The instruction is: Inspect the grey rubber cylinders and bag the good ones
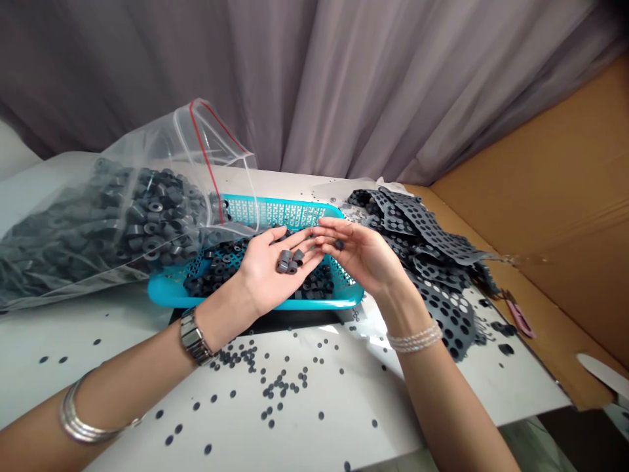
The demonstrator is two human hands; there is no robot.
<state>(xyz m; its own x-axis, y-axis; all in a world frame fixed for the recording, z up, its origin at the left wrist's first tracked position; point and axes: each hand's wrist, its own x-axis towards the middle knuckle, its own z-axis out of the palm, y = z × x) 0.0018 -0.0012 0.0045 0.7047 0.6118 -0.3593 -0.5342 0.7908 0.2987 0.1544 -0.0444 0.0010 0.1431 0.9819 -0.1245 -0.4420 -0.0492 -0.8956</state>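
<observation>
My left hand is held palm up over the basket, fingers stretched out. On its palm lie several small grey cylindrical bushings with holes through them. My right hand meets the left fingertips from the right, its fingers slightly bent, with one small dark grey piece at them. Below both hands is a turquoise plastic basket with more grey bushings inside. A large clear zip bag full of the same bushings leans over the basket's left side, its mouth toward it.
Small dark discs are scattered over the white table. To the right are piled dark perforated sheets and pink-handled scissors. A cardboard panel stands at the right, a grey curtain behind.
</observation>
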